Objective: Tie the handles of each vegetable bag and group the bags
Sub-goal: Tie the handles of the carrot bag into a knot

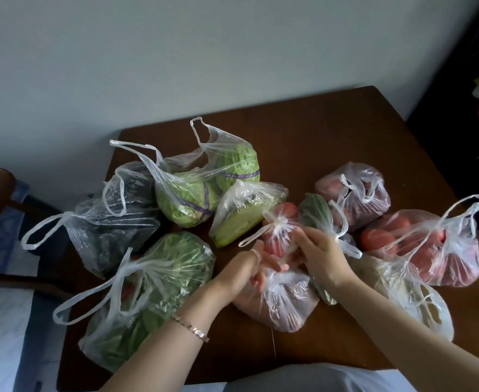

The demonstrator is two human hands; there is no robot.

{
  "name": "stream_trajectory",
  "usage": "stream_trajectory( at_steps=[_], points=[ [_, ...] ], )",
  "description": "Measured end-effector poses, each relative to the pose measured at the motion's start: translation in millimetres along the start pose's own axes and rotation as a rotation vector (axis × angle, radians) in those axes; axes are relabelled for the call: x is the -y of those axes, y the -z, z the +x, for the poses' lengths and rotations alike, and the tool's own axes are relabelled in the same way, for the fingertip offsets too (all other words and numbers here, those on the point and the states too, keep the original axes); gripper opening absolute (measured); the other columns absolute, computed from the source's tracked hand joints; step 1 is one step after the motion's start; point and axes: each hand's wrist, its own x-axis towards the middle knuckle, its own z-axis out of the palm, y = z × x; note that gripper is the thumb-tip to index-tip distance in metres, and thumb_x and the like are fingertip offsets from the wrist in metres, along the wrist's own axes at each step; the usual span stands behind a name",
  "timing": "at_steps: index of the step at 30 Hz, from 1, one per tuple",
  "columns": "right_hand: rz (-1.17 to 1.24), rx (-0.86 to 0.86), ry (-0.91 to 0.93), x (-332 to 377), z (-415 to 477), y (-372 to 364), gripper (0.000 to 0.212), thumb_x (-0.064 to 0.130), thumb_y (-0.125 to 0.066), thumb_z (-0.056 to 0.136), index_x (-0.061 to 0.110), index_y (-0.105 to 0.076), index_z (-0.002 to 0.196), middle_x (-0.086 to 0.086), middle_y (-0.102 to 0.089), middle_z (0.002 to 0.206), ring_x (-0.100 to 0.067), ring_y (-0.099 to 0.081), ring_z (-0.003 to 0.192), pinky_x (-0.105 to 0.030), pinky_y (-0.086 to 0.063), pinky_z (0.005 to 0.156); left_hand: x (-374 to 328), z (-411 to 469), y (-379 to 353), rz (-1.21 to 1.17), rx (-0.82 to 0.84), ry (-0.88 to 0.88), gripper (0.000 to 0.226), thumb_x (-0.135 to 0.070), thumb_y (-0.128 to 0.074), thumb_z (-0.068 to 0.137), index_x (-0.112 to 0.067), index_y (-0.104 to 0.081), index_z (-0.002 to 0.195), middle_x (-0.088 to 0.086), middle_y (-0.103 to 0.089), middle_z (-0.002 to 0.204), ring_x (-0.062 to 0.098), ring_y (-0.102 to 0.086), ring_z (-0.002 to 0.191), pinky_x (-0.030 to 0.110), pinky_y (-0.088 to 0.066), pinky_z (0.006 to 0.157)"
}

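— Where's the tomato bag (285, 302)?
— Mid-table (317, 131), its knot (276, 222) at one o'clock of the left hand (249, 268); a handle (256, 253) loops one finger, grip unclear. The right hand (324, 260) pinches its plastic at ten o'clock.

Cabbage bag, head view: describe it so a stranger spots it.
On the brown table, go to the far left cluster. The cabbage bag sits between the dark bag and the pale wedge bag. Only it shows purple bands over pale green heads, handles loose.
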Motion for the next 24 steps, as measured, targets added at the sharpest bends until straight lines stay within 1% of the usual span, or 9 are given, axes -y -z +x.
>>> stream_trajectory(
  at_steps=[3,5,8,11,13,15,17,19,24],
  points=[
    [0.121,-0.059,-0.018,-0.7,6.6,-9.8,0.034,0.020,-0.044,0.095,0.009,-0.061,0.067,-0.005,-0.063,0.059,-0.019,-0.060,0.058,-0.032,-0.053,0.063,-8.9,-4.7,-8.2,-0.080,-0.065,0.067,0.059,-0.052,-0.033,0.083,-0.010,-0.070,0.067,0.008,-0.061,0.065,0.008,-0.045,0.043,0.018,-0.032,0.053],
    [0.232,-0.052,-0.093,-13.3,7.6,-6.5,0.022,0.016,-0.046,0.094,0.008,-0.065,0.088,-0.004,-0.065,0.068,-0.015,-0.063,0.063,-0.029,-0.055,0.068,-12.0,-8.5,-8.6,-0.180,-0.171,0.079,0.081,-0.048,-0.010,0.097,-0.016,-0.073,0.058,0.008,-0.061,0.063,0.011,-0.040,0.048,0.022,-0.030,0.056],
    [-0.204,0.210,-0.128,-41.7,-4.0,-5.0,0.022,0.007,-0.048,0.092,0.011,-0.062,0.108,-0.001,-0.062,0.079,-0.003,-0.057,0.060,-0.015,-0.049,0.058,-16.7,-13.8,-9.0,-0.351,-0.280,0.101,0.083,-0.044,-0.003,0.098,-0.009,-0.073,0.070,0.006,-0.065,0.065,0.009,-0.039,0.046,0.022,-0.030,0.055],
    [-0.515,0.307,0.032,-66.4,-9.1,-18.6,0.014,0.015,-0.053,0.091,0.009,-0.065,0.095,0.004,-0.055,0.093,-0.001,-0.049,0.073,-0.014,-0.038,0.070,-18.5,-13.9,-14.6,-0.435,-0.279,0.131,0.079,-0.045,-0.006,0.098,0.001,-0.067,0.078,0.006,-0.068,0.061,0.009,-0.036,0.043,0.021,-0.026,0.052],
    [-0.415,0.263,0.118,-73.9,-7.5,-25.8,0.010,0.016,-0.054,0.091,0.014,-0.064,0.089,0.018,-0.047,0.099,0.004,-0.048,0.085,-0.008,-0.037,0.077,-19.7,-13.5,-18.6,-0.440,-0.283,0.129,0.079,-0.044,-0.007,0.098,0.001,-0.067,0.075,0.007,-0.069,0.061,0.009,-0.036,0.041,0.021,-0.025,0.053],
    [-0.214,0.201,0.043,-75.3,-3.7,-28.7,0.018,0.012,-0.052,0.091,0.012,-0.065,0.080,0.012,-0.057,0.096,0.000,-0.054,0.088,-0.007,-0.041,0.079,-23.2,-10.2,-14.8,-0.493,-0.350,0.122,0.078,-0.045,-0.009,0.098,0.000,-0.065,0.068,0.009,-0.069,0.067,0.007,-0.036,0.036,0.019,-0.024,0.047],
    [0.080,0.141,-0.124,-75.7,-1.6,-27.0,0.032,0.010,-0.046,0.094,0.010,-0.063,0.066,-0.002,-0.061,0.076,-0.010,-0.055,0.068,-0.011,-0.043,0.062,-20.6,-3.1,-0.6,-0.643,-0.528,0.140,0.069,-0.044,-0.016,0.099,-0.003,-0.053,0.058,0.011,-0.064,0.071,0.006,-0.030,0.028,0.015,-0.020,0.035],
    [0.202,0.086,-0.247,-76.9,-2.2,-22.0,0.040,0.010,-0.044,0.094,0.010,-0.056,0.056,-0.003,-0.051,0.057,-0.008,-0.041,0.049,-0.014,-0.032,0.046,-9.7,-0.4,15.4,-0.757,-0.672,0.200,0.061,-0.043,-0.021,0.099,-0.008,-0.035,0.051,0.009,-0.052,0.065,0.005,-0.023,0.022,0.013,-0.015,0.030],
    [0.014,0.014,-0.324,-83.3,-1.4,-17.4,0.041,0.012,-0.050,0.091,0.012,-0.047,0.051,0.001,-0.042,0.048,-0.010,-0.035,0.048,-0.018,-0.028,0.045,21.8,-3.9,17.5,-0.709,-0.717,0.350,0.056,-0.046,-0.025,0.098,-0.014,-0.023,0.051,0.005,-0.036,0.060,0.005,-0.020,0.021,0.008,-0.016,0.031]
  ],
)
